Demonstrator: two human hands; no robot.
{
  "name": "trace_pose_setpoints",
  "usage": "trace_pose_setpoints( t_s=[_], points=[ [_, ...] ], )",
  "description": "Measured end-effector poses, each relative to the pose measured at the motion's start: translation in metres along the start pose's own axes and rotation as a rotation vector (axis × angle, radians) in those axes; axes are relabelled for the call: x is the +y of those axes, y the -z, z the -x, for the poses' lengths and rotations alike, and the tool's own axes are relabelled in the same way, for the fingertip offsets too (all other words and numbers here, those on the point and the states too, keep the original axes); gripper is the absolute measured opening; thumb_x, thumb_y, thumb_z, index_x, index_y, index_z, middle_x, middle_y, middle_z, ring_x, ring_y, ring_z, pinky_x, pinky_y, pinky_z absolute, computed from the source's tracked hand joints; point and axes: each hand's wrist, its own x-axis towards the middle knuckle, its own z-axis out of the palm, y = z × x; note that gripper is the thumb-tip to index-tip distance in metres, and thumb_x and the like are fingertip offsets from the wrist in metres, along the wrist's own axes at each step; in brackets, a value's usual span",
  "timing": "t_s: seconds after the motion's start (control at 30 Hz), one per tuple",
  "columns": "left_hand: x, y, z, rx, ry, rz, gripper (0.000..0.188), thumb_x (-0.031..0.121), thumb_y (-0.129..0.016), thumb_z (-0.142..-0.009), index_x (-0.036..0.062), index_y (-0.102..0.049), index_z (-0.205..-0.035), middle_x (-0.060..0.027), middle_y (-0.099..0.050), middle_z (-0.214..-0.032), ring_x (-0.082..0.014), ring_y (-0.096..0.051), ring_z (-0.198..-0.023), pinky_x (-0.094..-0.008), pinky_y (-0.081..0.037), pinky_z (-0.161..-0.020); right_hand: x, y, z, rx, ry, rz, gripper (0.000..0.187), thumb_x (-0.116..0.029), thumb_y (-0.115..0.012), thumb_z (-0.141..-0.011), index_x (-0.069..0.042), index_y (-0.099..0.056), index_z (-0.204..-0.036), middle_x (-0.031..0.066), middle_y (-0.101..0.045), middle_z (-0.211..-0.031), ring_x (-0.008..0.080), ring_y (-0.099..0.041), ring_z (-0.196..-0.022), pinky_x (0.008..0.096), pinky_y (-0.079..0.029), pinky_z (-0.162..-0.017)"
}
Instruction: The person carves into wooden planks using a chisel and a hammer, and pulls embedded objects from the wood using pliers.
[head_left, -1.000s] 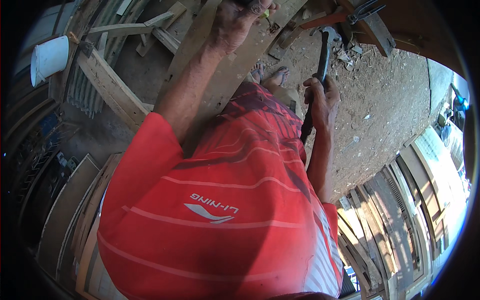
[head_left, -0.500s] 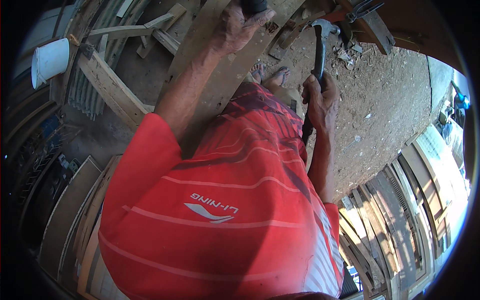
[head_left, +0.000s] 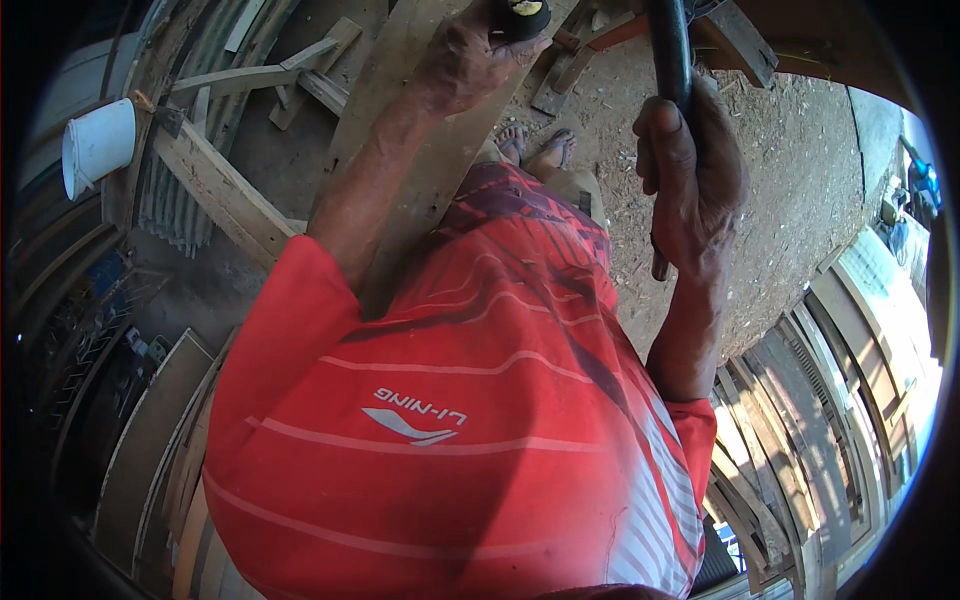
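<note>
At the top edge, my left hand (head_left: 465, 65) is closed round a short black round-ended thing (head_left: 522, 24) with a pale yellowish centre at its end. Its far part lies out of view. A wide wooden board (head_left: 425, 150) runs under that hand and forearm. On the right, my right hand (head_left: 700, 190) is wrapped round the dark handle of a hammer (head_left: 670, 50), raised close to the camera. The handle's lower tip sticks out below my fist, and the hammer's head is cut off by the upper edge.
My feet (head_left: 535, 148) in sandals stand on bare ground (head_left: 790, 170) strewn with chips. A white bucket (head_left: 98, 148) hangs at the left, near a timber frame (head_left: 215, 185) and corrugated sheets (head_left: 175, 200). Stacked planks (head_left: 790, 440) fill the lower right; panels (head_left: 150, 440) lean at lower left.
My right hand has lifted the hammer up and to the right, taking its head out of view. My left hand has barely moved; the pale end of the black thing now shows.
</note>
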Motion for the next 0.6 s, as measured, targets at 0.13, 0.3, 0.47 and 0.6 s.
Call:
trace_pose_setpoints(
  t_s=[0.13, 0.3, 0.47, 0.6],
  points=[
    [0.006, -0.004, 0.002, 0.007, -0.012, -0.080, 0.026, 0.025, -0.071, -0.099, 0.0043, -0.060, -0.111, -0.0045, -0.068, -0.102, -0.0151, -0.068, -0.096, -0.0315, -0.054, -0.089, 0.002, 0.002, 0.000, 0.047, 0.220, 0.130, 0.048, -0.036, -0.057, -0.107, 0.003, -0.053, -0.134, 0.0003, -0.060, -0.081, 0.0050, -0.052, -0.062, 0.0228, -0.043, -0.053],
    [-0.010, 0.000, 0.001, 0.013, 0.030, -0.155, 0.028, 0.025, -0.074, -0.097, 0.0038, -0.060, -0.110, -0.0039, -0.070, -0.100, -0.0140, -0.067, -0.094, -0.0310, -0.054, -0.086, 0.019, 0.005, 0.001, -0.193, 0.105, 0.631, 0.026, -0.030, -0.064, -0.101, -0.008, -0.052, -0.108, 0.0213, -0.065, -0.079, 0.0423, -0.066, -0.071, 0.0522, -0.049, -0.060],
    [-0.010, 0.003, 0.004, 0.082, 0.031, -0.283, 0.036, 0.025, -0.078, -0.093, 0.0019, -0.059, -0.113, -0.0079, -0.071, -0.098, -0.0169, -0.068, -0.094, -0.0351, -0.054, -0.085, -0.011, 0.010, -0.015, -0.055, 0.155, 0.386, 0.032, -0.037, -0.056, -0.107, -0.005, -0.057, -0.109, 0.0057, -0.056, -0.066, 0.0182, -0.057, -0.055, 0.0374, -0.042, -0.050],
    [-0.012, 0.003, 0.002, 0.089, -0.012, -0.233, 0.037, 0.027, -0.076, -0.094, 0.0063, -0.058, -0.118, -0.0132, -0.070, -0.103, -0.0265, -0.070, -0.093, -0.0411, -0.055, -0.083, -0.026, 0.011, -0.017, 0.063, 0.392, -0.129, 0.033, -0.037, -0.050, -0.109, -0.005, -0.053, -0.106, 0.0012, -0.055, -0.065, 0.0077, -0.050, -0.049, 0.0256, -0.035, -0.042]
  ],
)
